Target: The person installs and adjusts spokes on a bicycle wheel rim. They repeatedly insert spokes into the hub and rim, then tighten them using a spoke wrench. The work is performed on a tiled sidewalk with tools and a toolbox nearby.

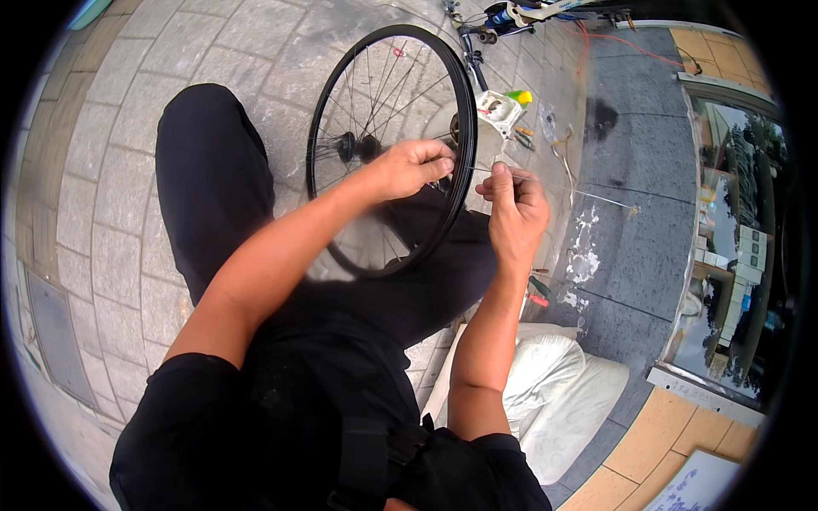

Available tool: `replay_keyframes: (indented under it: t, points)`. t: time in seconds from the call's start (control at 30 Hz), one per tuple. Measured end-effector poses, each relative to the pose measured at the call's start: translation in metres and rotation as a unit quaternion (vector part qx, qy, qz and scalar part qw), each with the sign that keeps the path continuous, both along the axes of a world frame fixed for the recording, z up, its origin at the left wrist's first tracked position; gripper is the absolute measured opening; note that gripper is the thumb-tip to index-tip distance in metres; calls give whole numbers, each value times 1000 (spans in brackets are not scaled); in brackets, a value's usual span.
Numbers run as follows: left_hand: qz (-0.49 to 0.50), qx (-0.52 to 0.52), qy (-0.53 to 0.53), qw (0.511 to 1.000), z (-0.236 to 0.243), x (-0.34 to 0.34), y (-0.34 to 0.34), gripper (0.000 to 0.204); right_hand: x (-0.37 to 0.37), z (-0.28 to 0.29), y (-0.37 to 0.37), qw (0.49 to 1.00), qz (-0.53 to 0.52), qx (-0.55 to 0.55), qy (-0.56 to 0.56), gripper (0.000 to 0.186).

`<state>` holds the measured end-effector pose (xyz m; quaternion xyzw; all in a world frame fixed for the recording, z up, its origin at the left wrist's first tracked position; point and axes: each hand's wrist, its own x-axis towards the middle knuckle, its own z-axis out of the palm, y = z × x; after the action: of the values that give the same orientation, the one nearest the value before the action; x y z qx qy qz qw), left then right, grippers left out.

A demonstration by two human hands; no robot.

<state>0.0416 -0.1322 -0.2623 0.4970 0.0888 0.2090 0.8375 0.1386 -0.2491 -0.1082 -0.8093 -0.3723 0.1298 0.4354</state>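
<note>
- So the wheel (370, 148) stood tilted over our lap (366, 307).
- Our right hand (518, 204) pinched a thin rod (603, 199) just outside the rim (468, 111).
- Our left hand (414, 169) curled by the rim's inner side; what it pinched, we could not tell.
- Beyond, we saw a bike (527, 14).

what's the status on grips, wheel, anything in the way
Left grip at spoked wheel, hold unclear; right grip pinching thin rod. Wheel by right thigh. No obstruction seen at either grip.

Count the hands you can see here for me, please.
2: the left hand at the right-side rim of the black wheel, and the right hand just right of it, holding a thin metal rod.
</note>
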Motion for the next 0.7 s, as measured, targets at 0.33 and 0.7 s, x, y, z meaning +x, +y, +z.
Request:
replay_keyframes:
  t: [0.33,0.7]
  points:
    - [18,26,3,999,5,-4,2,22,8,-4,-2,999,-10,-18,-38,30]
    - [6,-13,-25,1000,5,-6,1,17,4,5,1,993,-32,-78,-85,30]
